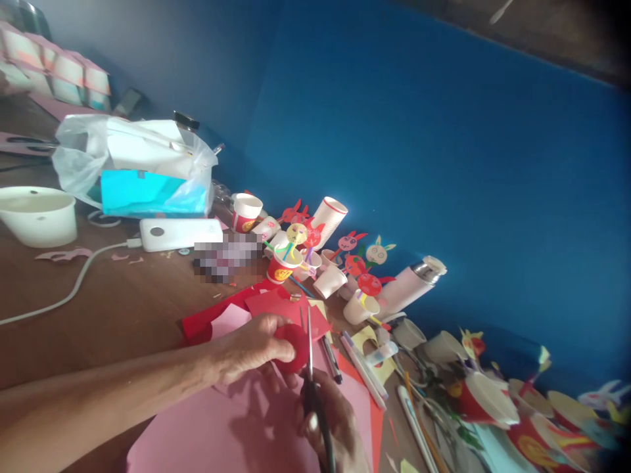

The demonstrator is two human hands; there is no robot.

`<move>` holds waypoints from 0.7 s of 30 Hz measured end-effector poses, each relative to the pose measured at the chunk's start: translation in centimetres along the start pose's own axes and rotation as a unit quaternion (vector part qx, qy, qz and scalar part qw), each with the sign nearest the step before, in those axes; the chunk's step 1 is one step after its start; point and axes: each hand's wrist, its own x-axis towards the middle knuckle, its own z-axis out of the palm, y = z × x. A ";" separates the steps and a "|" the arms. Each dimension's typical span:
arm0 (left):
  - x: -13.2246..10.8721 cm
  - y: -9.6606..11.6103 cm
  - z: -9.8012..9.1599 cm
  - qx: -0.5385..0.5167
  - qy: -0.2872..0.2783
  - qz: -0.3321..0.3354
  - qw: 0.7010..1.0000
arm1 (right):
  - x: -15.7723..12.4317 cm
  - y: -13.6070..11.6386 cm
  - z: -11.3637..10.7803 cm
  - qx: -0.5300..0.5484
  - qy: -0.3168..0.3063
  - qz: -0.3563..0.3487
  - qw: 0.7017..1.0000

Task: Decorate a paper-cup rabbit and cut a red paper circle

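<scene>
My left hand (259,345) pinches a rounded piece of red paper (296,351) between thumb and fingers. My right hand (335,420) is closed round the black handles of a pair of scissors (309,355). The scissors point away from me, their blades slightly parted at the right edge of the red piece. Both hands are above a large pink sheet (207,430). Beyond my left hand, red paper (261,302) and a small pink piece (231,320) overlap on the table.
Pens (365,371) lie right of the hands. Paper cups (330,281) with rabbit-face cutouts stand or lie behind, near a pink thermos (404,289). More decorated cups (488,397) are at right. A white power bank (180,234), plastic bag (81,154) and white tub (39,220) are at left.
</scene>
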 end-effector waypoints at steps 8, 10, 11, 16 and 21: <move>0.5 0.3 -0.5 0.053 0.012 0.026 0.998 | 0.0 -0.6 -0.3 0.031 -0.020 0.020 0.999; 0.7 0.3 -0.6 0.062 0.039 0.013 0.997 | 0.1 -1.0 -0.6 0.041 -0.027 0.027 0.998; 0.8 0.2 -0.6 0.063 0.047 0.008 0.997 | 0.2 -1.2 -0.8 0.047 -0.028 0.034 0.998; 0.9 0.0 -0.5 0.048 0.062 -0.004 0.997 | 0.1 -1.4 -1.0 0.056 -0.046 0.032 0.997; 1.0 -0.3 -0.4 0.002 0.053 -0.002 0.999 | 0.0 -0.9 -1.0 0.066 -0.054 0.041 0.996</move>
